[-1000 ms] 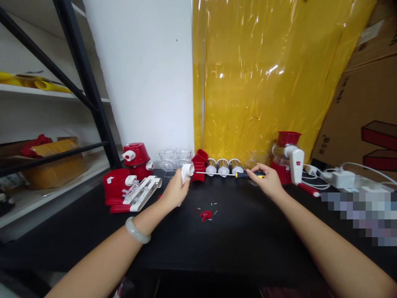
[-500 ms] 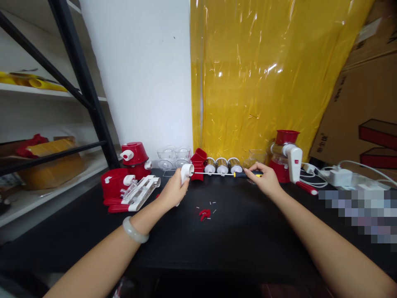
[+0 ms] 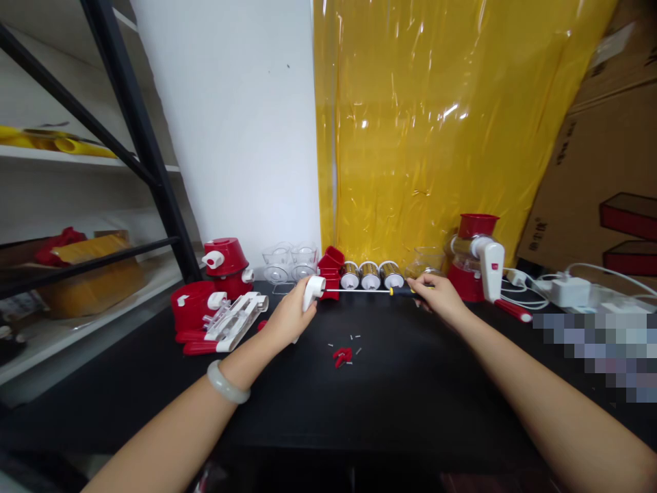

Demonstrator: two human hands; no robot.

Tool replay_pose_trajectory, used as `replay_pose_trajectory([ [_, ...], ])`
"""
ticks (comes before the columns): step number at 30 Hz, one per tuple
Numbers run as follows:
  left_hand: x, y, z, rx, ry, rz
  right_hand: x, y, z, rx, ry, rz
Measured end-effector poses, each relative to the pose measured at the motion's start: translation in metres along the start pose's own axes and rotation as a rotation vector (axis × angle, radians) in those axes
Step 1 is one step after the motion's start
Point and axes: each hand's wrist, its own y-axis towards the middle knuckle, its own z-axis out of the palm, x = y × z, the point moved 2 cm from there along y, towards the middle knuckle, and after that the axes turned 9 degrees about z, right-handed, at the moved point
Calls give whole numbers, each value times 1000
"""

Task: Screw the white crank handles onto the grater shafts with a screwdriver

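My left hand (image 3: 291, 316) is closed round a white plastic part (image 3: 313, 290), its round end facing right. In my right hand (image 3: 436, 298) is the dark and yellow handle of a screwdriver (image 3: 403, 292); its long metal shaft lies level and its tip meets the opening of the white part. Whether the tip sits in a screw cannot be made out. Below, on the black table (image 3: 410, 383), lie small red pieces (image 3: 342, 356) with several tiny screws or pins around them.
Red housings (image 3: 194, 307) and white handle parts (image 3: 237, 322) stand at the left. Clear bowls (image 3: 291, 263), a red part (image 3: 331, 266) and metal drums (image 3: 370, 276) line the back. An assembled red-and-white grinder (image 3: 475, 260) and white chargers (image 3: 571, 292) are at the right.
The fingers of my right hand have shifted round the screwdriver handle and curled in more. The whole view has moved slightly; the tip stays at the white part.
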Motion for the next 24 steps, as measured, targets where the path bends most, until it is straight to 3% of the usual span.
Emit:
replay_pose_trajectory([
  [3,6,-1,4,4,-83,-62,3,-2,1,1,-65,-54],
  [9,9,-1,11,33,-289,-236,12,-8,-1,-127,-248,-439],
  [12,6,-1,10,26,-357,-290,14,-11,-2,-148,-268,-501],
  [20,3,1,6,12,-373,-327,15,-11,-1,-105,-194,-489],
  [24,0,0,3,24,-331,-318,12,-8,1,10,-98,-276],
])
